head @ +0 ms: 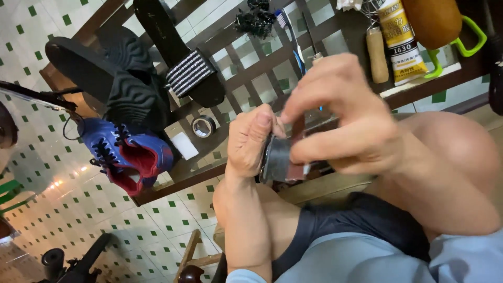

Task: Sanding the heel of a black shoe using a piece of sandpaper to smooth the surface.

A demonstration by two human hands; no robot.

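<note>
Over the green-dotted tile floor (157,209) and slatted surface (246,68), your left hand (251,139) and right hand (340,118) both pinch closed on a dark shoe sole piece (277,160).

The dark flat piece (277,160) between the left hand (250,140) and right hand (343,118) is looking matt and rubbery. The blue shoe (123,152) is showing woven cloth. The floor tiles (78,204) are gleaming glossy; the worktop (251,78) is showing dark wooden slats.
</note>
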